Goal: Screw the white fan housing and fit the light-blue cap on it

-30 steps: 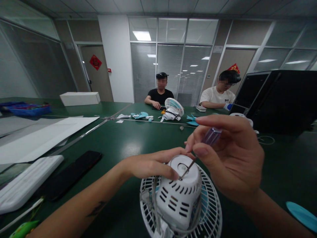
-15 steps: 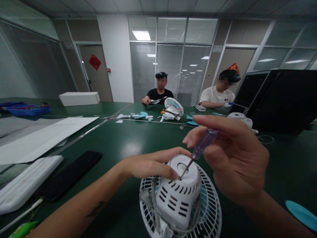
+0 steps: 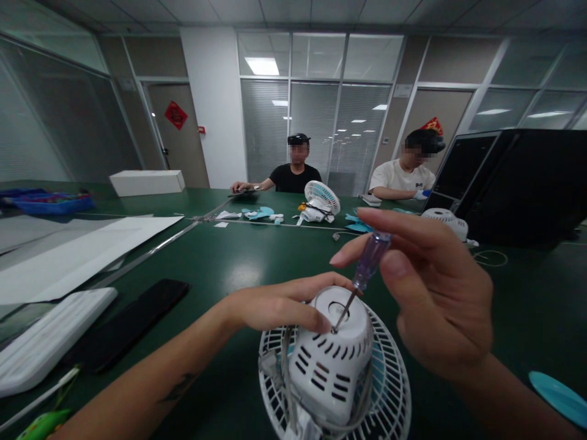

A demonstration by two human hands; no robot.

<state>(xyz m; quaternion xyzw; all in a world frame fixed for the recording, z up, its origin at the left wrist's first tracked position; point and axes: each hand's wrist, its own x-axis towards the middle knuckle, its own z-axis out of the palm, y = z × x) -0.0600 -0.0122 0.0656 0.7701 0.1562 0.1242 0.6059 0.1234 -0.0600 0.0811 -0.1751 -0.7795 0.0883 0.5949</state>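
Observation:
A small white fan (image 3: 328, 366) lies grille-down on the green table, its motor housing facing up and a cable looped around it. My left hand (image 3: 284, 305) grips the top of the housing, thumb beside a screw hole and the other fingers behind it. Between the thumb and fingers of my right hand (image 3: 435, 287) is a screwdriver (image 3: 370, 260) with a clear purple handle. Its shaft slants down to the left, and the tip sits at the screw hole near my left thumb. Whether a screw is in there is too small to tell.
A black phone (image 3: 132, 321) and a white power strip (image 3: 55, 336) lie at left, near white sheets (image 3: 114, 250). A blue disc (image 3: 557, 394) is at right. Across the table are another fan (image 3: 321, 201), blue parts (image 3: 261, 212), a black monitor (image 3: 518, 189) and two seated people.
The screwdriver handle has tilted more upright and shifted slightly left, with my right fingers rolling around it. My left hand and the fan stay still. The person opposite has moved their hand leftward.

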